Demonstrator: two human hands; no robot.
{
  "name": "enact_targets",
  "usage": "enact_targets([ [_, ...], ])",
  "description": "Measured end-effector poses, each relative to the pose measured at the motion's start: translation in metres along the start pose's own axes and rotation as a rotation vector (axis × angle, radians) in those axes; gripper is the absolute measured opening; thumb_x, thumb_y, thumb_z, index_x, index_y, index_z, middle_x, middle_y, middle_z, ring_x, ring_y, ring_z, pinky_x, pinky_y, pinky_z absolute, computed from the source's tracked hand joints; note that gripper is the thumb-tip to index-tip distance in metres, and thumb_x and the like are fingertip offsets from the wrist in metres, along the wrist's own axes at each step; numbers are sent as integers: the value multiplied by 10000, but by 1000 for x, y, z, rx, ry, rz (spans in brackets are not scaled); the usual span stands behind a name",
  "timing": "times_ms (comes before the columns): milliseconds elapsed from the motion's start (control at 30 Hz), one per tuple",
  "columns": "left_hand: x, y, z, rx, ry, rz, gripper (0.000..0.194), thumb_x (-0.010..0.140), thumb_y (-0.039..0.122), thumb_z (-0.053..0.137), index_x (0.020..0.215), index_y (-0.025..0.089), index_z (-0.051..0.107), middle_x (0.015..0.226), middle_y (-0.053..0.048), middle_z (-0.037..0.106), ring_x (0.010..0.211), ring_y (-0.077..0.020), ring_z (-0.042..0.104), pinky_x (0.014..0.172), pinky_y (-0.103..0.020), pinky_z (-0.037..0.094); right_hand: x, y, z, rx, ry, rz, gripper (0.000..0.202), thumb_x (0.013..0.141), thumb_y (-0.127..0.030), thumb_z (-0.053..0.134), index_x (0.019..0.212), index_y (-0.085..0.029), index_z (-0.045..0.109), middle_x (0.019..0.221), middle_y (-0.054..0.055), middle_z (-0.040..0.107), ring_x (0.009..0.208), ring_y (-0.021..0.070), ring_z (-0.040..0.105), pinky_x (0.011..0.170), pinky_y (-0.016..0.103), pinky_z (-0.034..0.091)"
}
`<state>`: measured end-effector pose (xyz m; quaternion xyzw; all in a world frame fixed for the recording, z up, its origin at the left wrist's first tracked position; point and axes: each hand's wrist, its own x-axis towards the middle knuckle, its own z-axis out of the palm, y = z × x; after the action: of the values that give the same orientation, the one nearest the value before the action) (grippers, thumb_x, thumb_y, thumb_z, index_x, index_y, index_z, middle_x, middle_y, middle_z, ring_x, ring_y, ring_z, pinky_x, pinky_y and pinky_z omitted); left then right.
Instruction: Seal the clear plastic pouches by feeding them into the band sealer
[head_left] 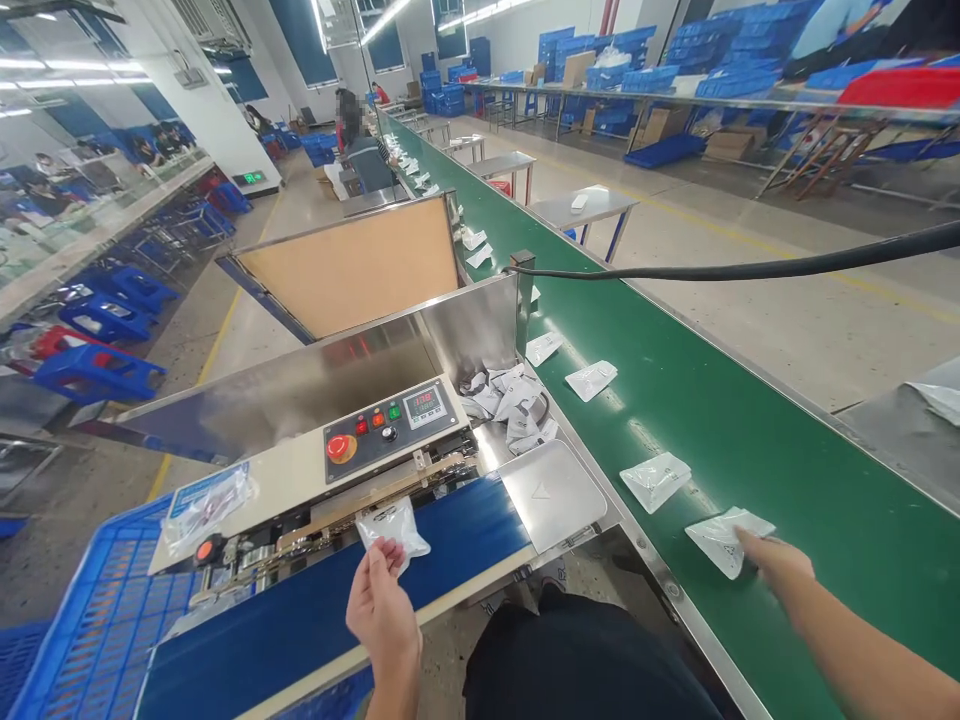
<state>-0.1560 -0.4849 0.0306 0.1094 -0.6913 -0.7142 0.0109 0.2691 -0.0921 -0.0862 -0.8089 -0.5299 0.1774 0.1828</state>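
Observation:
My left hand [384, 605] is closed in a pinch on the lower edge of a small white pouch [396, 524]. That pouch is at the sealing machine's edge track, over its blue belt [457, 540]. On the right, my right hand [780, 562] grips the corner of another white pouch [721, 540] at the green conveyor belt [787, 480]; the fingertips are partly hidden. Just beyond it lies a further white pouch [655, 481], flat on the green belt. The sealing machine's control panel [386, 430] has a red stop button and lit digits.
Crumpled pouches [517, 400] are heaped by a bare metal plate [555, 490] at the machine's end. A clear plastic packet [214, 505] rests on the machine. A blue crate [105, 610] stands at lower left. A black cable [720, 272] crosses above the conveyor. Someone sits farther along the line.

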Motion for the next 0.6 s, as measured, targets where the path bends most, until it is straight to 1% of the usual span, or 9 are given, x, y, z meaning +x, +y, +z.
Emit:
enact_targets([
  [67, -10, 4, 15, 52, -78, 24, 432, 855, 546, 815, 992, 137, 810, 919, -86, 803, 834, -248, 782, 905, -453, 659, 4, 3, -12, 66, -125, 94, 481, 739, -622, 679, 463, -288, 471, 514, 78, 527, 507, 295, 553, 589, 470, 425],
  [100, -16, 6, 24, 79, -126, 35, 459, 851, 572, 811, 991, 135, 815, 929, -98, 811, 838, -256, 785, 884, -447, 662, 1, -4, -19, 82, -138, 124, 480, 749, -597, 688, 460, -294, 452, 531, 90, 545, 532, 292, 560, 611, 467, 419],
  [133, -24, 7, 34, 106, -187, 46, 483, 853, 597, 803, 996, 136, 820, 939, -110, 818, 845, -264, 788, 867, -441, 663, -5, -17, -26, 98, -117, 96, 464, 764, -572, 695, 477, -300, 454, 563, 110, 576, 570, 294, 573, 632, 465, 414],
  [233, -54, 7, 66, 192, -467, 114, 484, 900, 623, 757, 1000, 157, 837, 969, -135, 829, 895, -284, 794, 866, -424, 661, -42, -70, -45, 202, -38, -95, 383, 784, -601, 688, 617, -290, 539, 686, 142, 664, 676, 298, 611, 676, 444, 431],
  [300, -77, 4, 88, 242, -690, 182, 447, 938, 604, 730, 1017, 181, 851, 1041, -152, 832, 970, -297, 793, 913, -421, 653, -81, -110, -51, 331, -66, -254, 415, 785, -668, 664, 753, -257, 617, 734, 120, 694, 689, 282, 619, 669, 407, 453],
  [367, -97, 1, 108, 245, -848, 209, 442, 955, 580, 723, 1126, 191, 849, 1187, -170, 818, 1084, -317, 783, 979, -434, 639, -125, -146, -50, 453, -233, -436, 465, 800, -696, 666, 835, -232, 661, 742, 80, 702, 675, 248, 619, 644, 355, 463],
  [433, -109, -2, 121, 212, -925, 181, 492, 965, 566, 719, 1257, 183, 818, 1295, -182, 791, 1169, -332, 767, 1028, -451, 623, -166, -174, -46, 520, -475, -613, 456, 823, -683, 700, 807, -228, 674, 703, 40, 683, 641, 209, 597, 621, 313, 464],
  [500, -112, -2, 126, 196, -934, 155, 505, 981, 568, 697, 1279, 177, 814, 1285, -178, 798, 1166, -340, 771, 1029, -456, 620, -198, -192, -43, 559, -704, -727, 446, 842, -663, 733, 774, -223, 700, 692, 27, 680, 637, 189, 588, 624, 297, 481],
  [600, -103, -1, 119, 238, -891, 174, 476, 1010, 584, 645, 1169, 189, 857, 1170, -151, 836, 1066, -341, 794, 964, -446, 635, -223, -201, -42, 656, -988, -725, 489, 895, -682, 696, 821, -206, 778, 780, 50, 739, 717, 211, 643, 689, 314, 546],
])
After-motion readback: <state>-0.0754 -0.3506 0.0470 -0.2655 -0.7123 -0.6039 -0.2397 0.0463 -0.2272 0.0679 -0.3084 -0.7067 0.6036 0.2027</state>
